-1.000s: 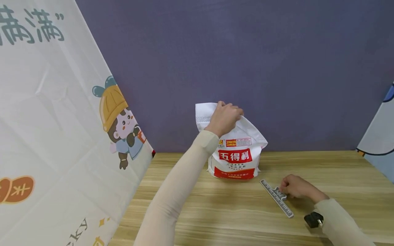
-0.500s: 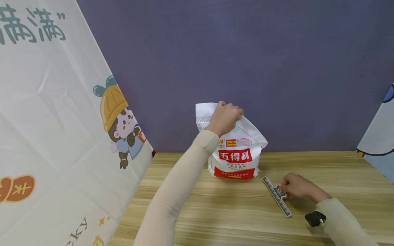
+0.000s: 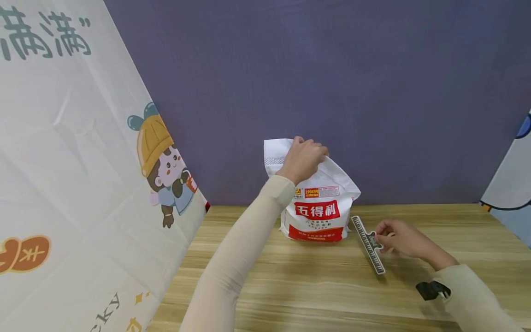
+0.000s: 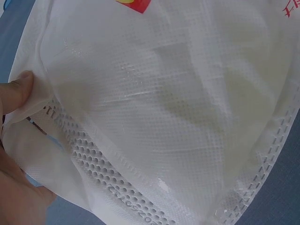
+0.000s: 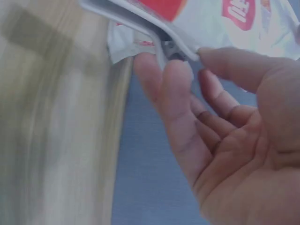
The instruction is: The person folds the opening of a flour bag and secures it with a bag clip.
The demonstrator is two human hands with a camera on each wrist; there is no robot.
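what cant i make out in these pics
Head view: finest print on the white bag, too small.
Head view: bag top behind the left hand, hidden by that hand.
Head view: lettering on the clip, too small.
Left wrist view: rest of the red logo, cut off by the top edge.
Right wrist view: part of the bag, cut off by the top edge.

From the head, the tabletop (image 3: pixel 265 304) is viewed forward and down, well back; from the left wrist, the flour bag (image 4: pixel 173 103) is faced closely; from the right wrist, the long clip (image 3: pixel 368 245) is viewed closely; the flour bag is shared by all.
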